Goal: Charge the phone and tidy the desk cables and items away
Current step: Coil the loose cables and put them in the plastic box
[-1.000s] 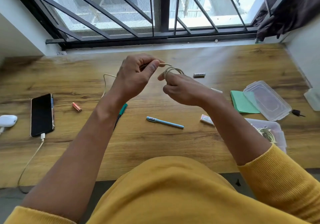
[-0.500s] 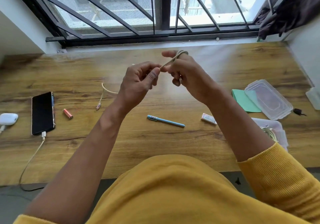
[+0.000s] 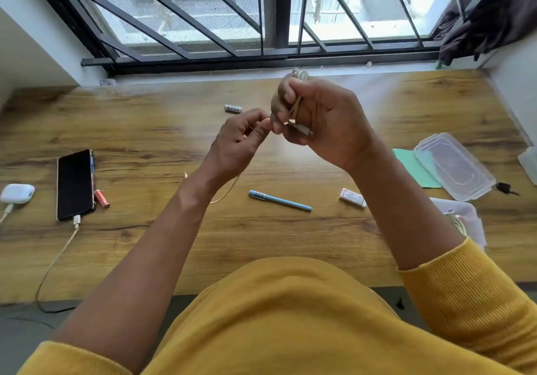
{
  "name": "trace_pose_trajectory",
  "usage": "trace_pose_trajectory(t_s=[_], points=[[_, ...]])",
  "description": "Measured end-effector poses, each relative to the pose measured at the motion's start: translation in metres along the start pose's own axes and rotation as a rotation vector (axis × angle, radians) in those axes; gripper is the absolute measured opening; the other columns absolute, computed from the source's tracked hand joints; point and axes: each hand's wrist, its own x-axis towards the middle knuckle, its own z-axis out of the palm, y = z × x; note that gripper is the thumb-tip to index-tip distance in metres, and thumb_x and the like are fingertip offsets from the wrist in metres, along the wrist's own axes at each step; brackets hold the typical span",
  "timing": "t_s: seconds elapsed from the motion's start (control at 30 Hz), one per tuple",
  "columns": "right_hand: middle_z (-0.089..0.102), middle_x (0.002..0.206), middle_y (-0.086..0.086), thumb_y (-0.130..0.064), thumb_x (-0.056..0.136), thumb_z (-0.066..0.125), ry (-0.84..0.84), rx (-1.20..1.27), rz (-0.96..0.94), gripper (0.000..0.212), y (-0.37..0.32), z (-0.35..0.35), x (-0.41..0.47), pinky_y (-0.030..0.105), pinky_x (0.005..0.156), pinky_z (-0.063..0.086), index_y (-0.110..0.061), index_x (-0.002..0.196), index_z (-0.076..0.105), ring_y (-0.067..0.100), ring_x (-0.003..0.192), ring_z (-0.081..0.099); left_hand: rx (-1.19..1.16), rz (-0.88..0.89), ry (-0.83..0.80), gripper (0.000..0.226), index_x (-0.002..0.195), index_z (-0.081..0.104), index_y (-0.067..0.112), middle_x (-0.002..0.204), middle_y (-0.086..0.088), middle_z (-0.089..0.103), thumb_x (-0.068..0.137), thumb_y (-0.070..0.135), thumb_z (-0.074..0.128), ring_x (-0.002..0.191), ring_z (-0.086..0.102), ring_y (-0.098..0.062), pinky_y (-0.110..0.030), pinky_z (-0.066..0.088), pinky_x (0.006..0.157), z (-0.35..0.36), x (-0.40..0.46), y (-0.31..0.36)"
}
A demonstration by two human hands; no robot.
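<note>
Right hand [image 3: 325, 122]: holds the wound cable [image 3: 299, 93] tight, centre of frame.
Left hand [image 3: 241, 142]: pinches the loose end; feed it slowly.
Tip: keep loops small and even.

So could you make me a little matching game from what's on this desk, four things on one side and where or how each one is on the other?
Things:
1. phone
2. blue pen
3. beige cable
4. clear lid

Places or states:
A. lying partly over a green sheet of paper, far right
B. looped up in the right hand
C. flat on the desk, left side, with a charging lead plugged in
D. lying loose on the wood, between the two forearms

Pairs: 1-C, 2-D, 3-B, 4-A
</note>
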Motion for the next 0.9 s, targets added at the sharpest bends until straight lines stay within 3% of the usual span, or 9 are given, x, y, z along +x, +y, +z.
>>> trace_pose_trajectory(t_s=[0.13,0.2,0.33,0.43,0.57,0.63,0.73,0.83,0.9], points=[[0.045,0.068,0.008,-0.015,0.098,0.033,-0.121,-0.034,0.024,0.022,-0.002,0.001,0.0,0.03,0.045,0.023,-0.012,0.08,0.047,0.028,0.062,0.034,0.031,0.011,-0.071,0.035,0.109,0.07,0.009,0.094,-0.031,0.062,0.107,0.042,0.057,0.088,0.057,-0.05,-0.067,0.05,0.079,-0.01,0.009,-0.002],[0.042,0.063,0.008,-0.014,0.094,0.035,-0.17,-0.075,0.031,0.022,-0.004,0.0,-0.001,0.034,0.045,0.02,-0.012,0.077,0.048,0.031,0.059,0.024,0.098,0.041,-0.094,0.037,0.111,0.069,0.004,0.099,-0.026,0.065,0.107,0.039,0.058,0.095,0.06,-0.048,-0.067,0.049,0.084,-0.017,0.013,-0.001],[0.039,0.061,0.01,-0.013,0.09,0.039,-0.213,-0.212,0.064,0.022,-0.006,-0.001,-0.002,0.039,0.045,0.018,-0.008,0.073,0.052,0.027,0.054,0.029,0.233,0.159,-0.174,0.011,0.1,0.07,0.029,0.101,-0.015,0.062,0.105,0.025,0.061,0.093,0.059,-0.029,-0.053,0.051,0.085,-0.027,0.019,0.009],[0.043,0.063,0.015,-0.013,0.091,0.044,-0.242,-0.393,0.11,0.023,-0.006,0.0,-0.001,0.036,0.045,0.027,0.0,0.075,0.056,0.03,0.053,0.034,0.32,0.173,-0.228,0.013,0.103,0.072,0.015,0.101,-0.011,0.06,0.1,0.019,0.06,0.095,0.058,-0.028,-0.052,0.05,0.087,-0.035,0.025,0.013],[0.057,0.066,0.01,-0.017,0.104,0.048,-0.27,-0.74,0.288,0.03,0.002,0.004,0.002,0.033,0.052,0.035,-0.002,0.09,0.071,0.02,0.059,0.047,0.477,0.137,-0.271,0.014,0.107,0.075,0.028,0.102,0.003,0.059,0.097,0.017,0.07,0.101,0.056,-0.02,-0.046,0.052,0.09,-0.044,0.027,0.024],[0.064,0.07,0.001,-0.021,0.106,0.052,-0.228,-0.946,0.378,0.027,0.01,0.009,0.004,0.031,0.06,0.042,-0.011,0.097,0.074,0.015,0.065,0.053,0.524,0.126,-0.264,0.013,0.106,0.078,0.028,0.1,0.004,0.061,0.098,0.02,0.072,0.094,0.057,-0.016,-0.044,0.054,0.084,-0.045,0.027,0.032],[0.064,0.083,-0.005,-0.025,0.105,0.055,-0.104,-1.198,0.346,0.019,0.022,0.015,0.008,0.035,0.074,0.047,-0.017,0.102,0.072,0.011,0.078,0.059,0.557,0.139,-0.216,0.015,0.11,0.081,0.027,0.092,0.01,0.061,0.099,0.022,0.072,0.082,0.055,-0.005,-0.04,0.052,0.076,-0.043,0.027,0.038],[0.065,0.101,0.001,-0.03,0.104,0.048,0.053,-1.381,0.294,0.022,0.032,0.012,0.011,0.045,0.086,0.052,-0.016,0.102,0.066,0.022,0.094,0.06,0.56,0.138,-0.137,0.019,0.118,0.08,0.026,0.091,0.015,0.062,0.102,0.025,0.069,0.08,0.057,-0.002,-0.036,0.051,0.074,-0.046,0.024,0.043],[0.066,0.106,0.001,-0.03,0.104,0.047,0.145,-1.436,0.299,0.022,0.034,0.009,0.01,0.044,0.087,0.053,-0.017,0.106,0.064,0.025,0.099,0.06,0.523,0.138,-0.081,0.023,0.122,0.079,0.023,0.097,0.013,0.067,0.105,0.028,0.064,0.085,0.063,-0.006,-0.037,0.054,0.075,-0.048,0.022,0.047]])
